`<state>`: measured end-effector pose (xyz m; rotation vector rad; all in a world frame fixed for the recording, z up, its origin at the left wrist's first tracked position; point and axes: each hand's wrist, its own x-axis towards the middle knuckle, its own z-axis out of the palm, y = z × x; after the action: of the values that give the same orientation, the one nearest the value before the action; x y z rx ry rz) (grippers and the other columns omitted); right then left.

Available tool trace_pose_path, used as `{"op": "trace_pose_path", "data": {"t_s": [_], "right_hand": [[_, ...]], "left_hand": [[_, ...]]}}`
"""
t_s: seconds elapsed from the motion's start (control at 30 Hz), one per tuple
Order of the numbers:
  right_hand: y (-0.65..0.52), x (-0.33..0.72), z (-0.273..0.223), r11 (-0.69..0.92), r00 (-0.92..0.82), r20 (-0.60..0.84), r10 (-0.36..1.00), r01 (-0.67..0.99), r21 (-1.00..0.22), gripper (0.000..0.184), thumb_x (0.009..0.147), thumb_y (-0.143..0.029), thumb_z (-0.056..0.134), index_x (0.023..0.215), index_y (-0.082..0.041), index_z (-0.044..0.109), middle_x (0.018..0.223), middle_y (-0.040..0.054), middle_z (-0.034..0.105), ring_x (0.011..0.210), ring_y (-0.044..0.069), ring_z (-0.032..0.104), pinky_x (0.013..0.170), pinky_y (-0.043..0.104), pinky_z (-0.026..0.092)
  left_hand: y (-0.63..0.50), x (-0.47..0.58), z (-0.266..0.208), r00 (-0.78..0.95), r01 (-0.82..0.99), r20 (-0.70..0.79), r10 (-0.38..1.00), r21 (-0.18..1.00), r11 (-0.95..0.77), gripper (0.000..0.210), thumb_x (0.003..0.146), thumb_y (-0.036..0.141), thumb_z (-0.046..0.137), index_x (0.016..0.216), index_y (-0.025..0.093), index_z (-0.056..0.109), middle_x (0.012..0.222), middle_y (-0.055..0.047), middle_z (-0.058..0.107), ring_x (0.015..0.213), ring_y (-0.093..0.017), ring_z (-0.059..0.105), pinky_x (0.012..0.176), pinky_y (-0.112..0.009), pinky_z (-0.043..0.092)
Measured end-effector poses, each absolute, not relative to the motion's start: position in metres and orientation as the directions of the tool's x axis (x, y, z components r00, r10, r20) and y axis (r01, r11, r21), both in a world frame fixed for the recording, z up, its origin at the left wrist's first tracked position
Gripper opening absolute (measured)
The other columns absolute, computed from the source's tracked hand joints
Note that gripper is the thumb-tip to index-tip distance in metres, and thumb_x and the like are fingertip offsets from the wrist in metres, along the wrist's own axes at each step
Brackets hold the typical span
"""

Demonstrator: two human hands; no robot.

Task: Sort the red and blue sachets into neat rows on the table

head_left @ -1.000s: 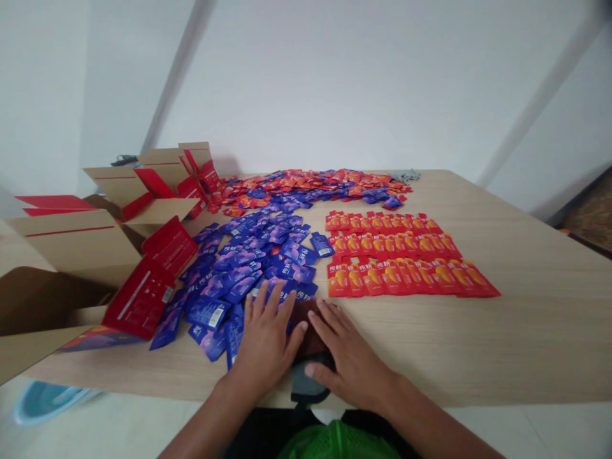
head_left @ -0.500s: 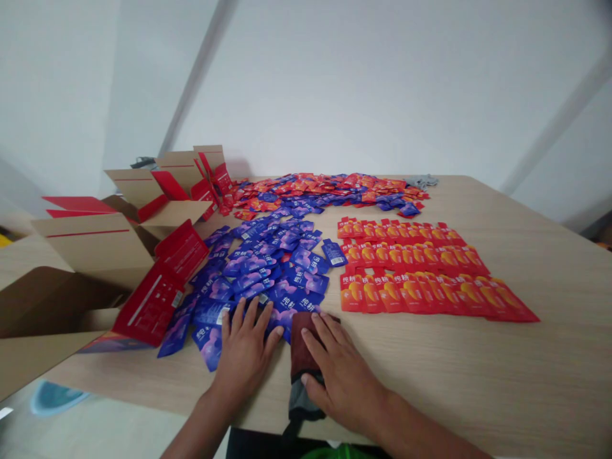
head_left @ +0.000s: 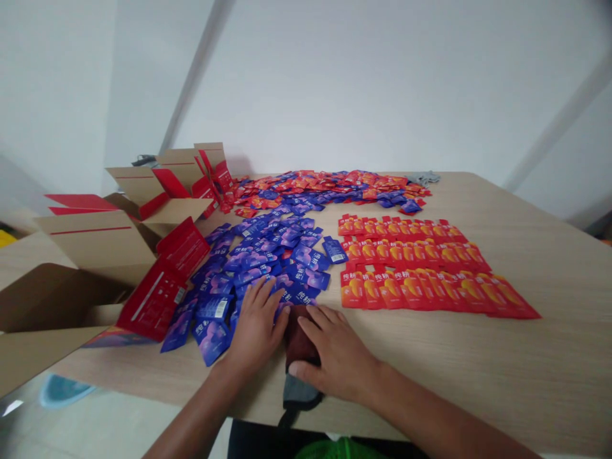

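Note:
My left hand [head_left: 258, 322] lies palm down with its fingers stretched out over the near edge of a pile of blue pouches [head_left: 251, 255], its thumb beside the maroon fabric. My right hand [head_left: 337, 350] rests open on a maroon and grey fabric piece [head_left: 303, 390] with black trim and a short black strap. The palm and fingers hide part of this piece, so its exact kind is unclear. To the right, orange-red pouches [head_left: 406, 290] lie overlapping in three rows. A single blue pouch [head_left: 335, 250] sits at the left end of these rows.
Open cardboard boxes [head_left: 95, 242] with red printed flaps line the left side. Mixed red and blue pouches [head_left: 329, 185] are heaped along the far side of the wooden table [head_left: 478, 370]. Grey cloth [head_left: 423, 178] lies at the back. A light-blue basin [head_left: 64, 392] stands on the floor.
My left hand has moved right and slightly forward, nearer my right hand. My right hand and the fabric piece have shifted slightly left. The view has tilted a little.

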<state>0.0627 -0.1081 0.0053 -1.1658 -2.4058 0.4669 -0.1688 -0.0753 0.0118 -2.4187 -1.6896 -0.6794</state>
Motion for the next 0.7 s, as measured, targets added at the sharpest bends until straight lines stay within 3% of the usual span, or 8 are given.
{"op": "trace_pose_path", "data": {"t_s": [0.1,0.23,0.4,0.47,0.53,0.7], "right_hand": [[-0.087,0.064,0.011,0.636,-0.531,0.352,0.771,0.618,-0.463,0.049,0.097,-0.057,0.066,0.125,-0.017,0.072,0.131,0.0160,0.071,0.123,0.034,0.061,0.110,0.053,0.045],[-0.063,0.065,-0.004,0.678,-0.461,0.501,0.732,0.568,-0.467,0.017,0.098,-0.034,0.063,0.100,-0.020,0.073,0.103,0.0094,0.075,0.103,0.028,0.063,0.098,0.046,0.048],[-0.056,0.068,-0.020,0.699,-0.435,0.551,0.713,0.511,-0.501,0.010,0.095,-0.020,0.063,0.086,-0.022,0.068,0.092,0.0056,0.075,0.094,0.024,0.065,0.092,0.042,0.049],[-0.056,0.068,-0.021,0.701,-0.434,0.552,0.712,0.492,-0.517,0.011,0.093,-0.017,0.062,0.085,-0.022,0.067,0.091,0.0049,0.074,0.093,0.023,0.065,0.091,0.041,0.049],[-0.055,0.067,-0.020,0.689,-0.423,0.546,0.723,0.484,-0.539,0.012,0.092,-0.016,0.062,0.084,-0.022,0.066,0.090,0.0045,0.074,0.092,0.022,0.065,0.090,0.040,0.050],[-0.051,0.063,-0.021,0.655,-0.411,0.511,0.755,0.509,-0.559,0.011,0.092,-0.016,0.063,0.085,-0.022,0.069,0.090,0.0046,0.073,0.092,0.023,0.064,0.089,0.040,0.050]], "left_hand": [[-0.037,-0.138,0.027,0.314,0.846,0.468,0.826,0.257,-0.467,0.037,0.103,0.032,0.053,0.135,0.021,0.068,0.152,-0.012,0.061,0.149,-0.029,0.048,0.127,-0.051,0.038],[0.034,-0.090,0.028,0.462,0.761,0.393,0.795,0.286,-0.583,0.056,0.094,0.036,0.068,0.146,0.015,0.061,0.157,-0.019,0.056,0.148,-0.031,0.049,0.125,-0.048,0.039],[0.107,-0.055,0.012,0.667,0.709,0.108,0.737,0.212,-0.672,0.086,0.092,0.056,0.070,0.162,0.014,0.043,0.170,-0.022,0.039,0.160,-0.038,0.031,0.128,-0.057,0.028],[0.122,-0.052,0.009,0.699,0.700,0.019,0.715,0.189,-0.689,0.085,0.093,0.062,0.066,0.162,0.016,0.045,0.169,-0.021,0.041,0.160,-0.040,0.031,0.127,-0.060,0.026],[0.130,-0.052,0.011,0.724,0.679,0.001,0.690,0.175,-0.713,0.076,0.096,0.061,0.062,0.157,0.017,0.051,0.162,-0.020,0.050,0.153,-0.037,0.042,0.126,-0.057,0.029],[0.129,-0.048,0.022,0.760,0.646,0.010,0.649,0.086,-0.758,0.043,0.100,0.045,0.058,0.132,0.017,0.067,0.124,-0.017,0.074,0.113,-0.030,0.071,0.102,-0.041,0.051]]}}
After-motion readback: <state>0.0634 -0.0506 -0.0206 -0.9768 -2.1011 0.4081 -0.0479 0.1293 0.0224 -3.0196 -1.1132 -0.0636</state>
